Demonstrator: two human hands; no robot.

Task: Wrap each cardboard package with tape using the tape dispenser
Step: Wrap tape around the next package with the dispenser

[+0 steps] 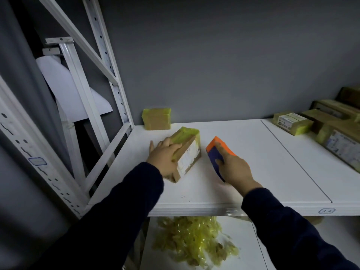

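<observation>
A cardboard package (190, 151) lies on a white shelf (263, 162), set at an angle, with yellow tape (185, 134) over its far end and a white label (184, 162) on the side that faces right. The left hand (165, 158) rests on top of this package. Its fingers (176, 148) lie fairly straight across the upper face and the thumb is spread out to the left; they press on the package rather than curl round it.

Just right of the package, and apart from it, the right hand (236, 170) holds the tape dispenser (214, 152), which is orange on top and blue on the side. The fingers are closed on it, with the forefinger stretched along the orange part and the thumb on the blue side. Its lower end is blurred, so I cannot tell whether it touches the shelf.

Behind the package, against the grey wall (214, 65), a second taped package (156, 119) stands upright. Well to the right of the package, several more packages (292, 122) lie close together on the same shelf. Below and in front of the package, on a lower shelf (247, 250), lies a heap of crumpled yellow tape (192, 242). To the left of the package rises a white rack post (109, 61). Both arms wear dark sleeves.
</observation>
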